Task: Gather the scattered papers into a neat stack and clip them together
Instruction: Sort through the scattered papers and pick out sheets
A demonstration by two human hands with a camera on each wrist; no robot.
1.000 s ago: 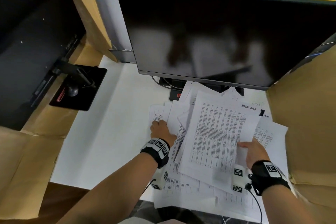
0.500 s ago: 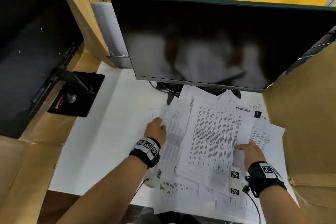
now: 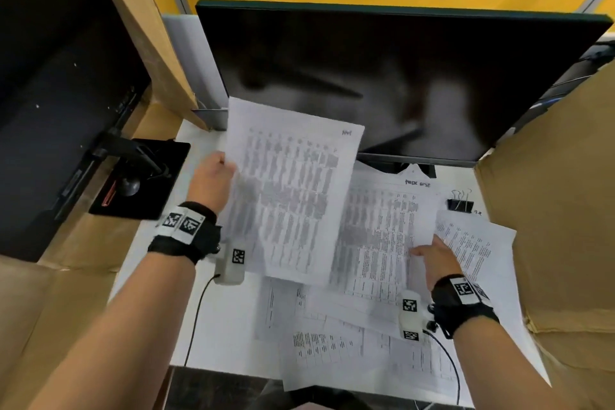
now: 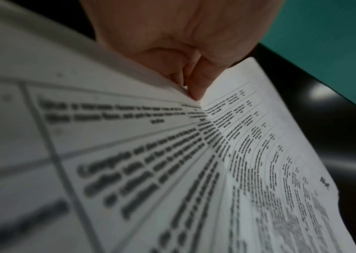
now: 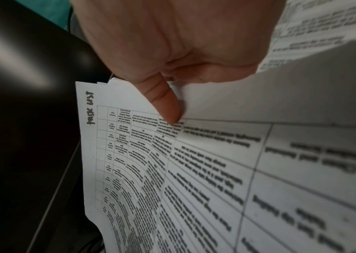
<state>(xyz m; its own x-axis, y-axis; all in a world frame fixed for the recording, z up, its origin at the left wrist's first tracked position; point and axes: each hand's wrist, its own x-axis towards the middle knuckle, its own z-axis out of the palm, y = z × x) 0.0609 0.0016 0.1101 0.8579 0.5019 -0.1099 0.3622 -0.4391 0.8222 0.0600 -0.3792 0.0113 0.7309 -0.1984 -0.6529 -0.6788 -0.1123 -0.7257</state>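
Printed white sheets lie scattered over the white desk (image 3: 156,283) in front of the monitor. My left hand (image 3: 213,181) pinches the left edge of a few printed sheets (image 3: 289,190) and holds them raised above the pile; the left wrist view shows the fingers (image 4: 196,82) clamped on the held sheets (image 4: 227,154). My right hand (image 3: 436,256) is low on the pile (image 3: 376,236), thumb on top, fingers curled under a lifted sheet (image 3: 466,243); the right wrist view shows its thumb (image 5: 164,101) on the "TASK LIST" page (image 5: 142,154). A black binder clip (image 3: 460,203) lies at the back right.
A dark monitor (image 3: 399,76) stands right behind the pile. Cardboard panels (image 3: 559,226) wall in the desk on the right and the left. A second monitor (image 3: 60,103) with its black base (image 3: 139,180) stands at the left. More sheets (image 3: 349,353) overhang the front edge.
My left hand has lifted a few sheets off the pile's left side, up and toward the monitor. My right hand has stayed at the pile's right, now gripping a sheet's edge.
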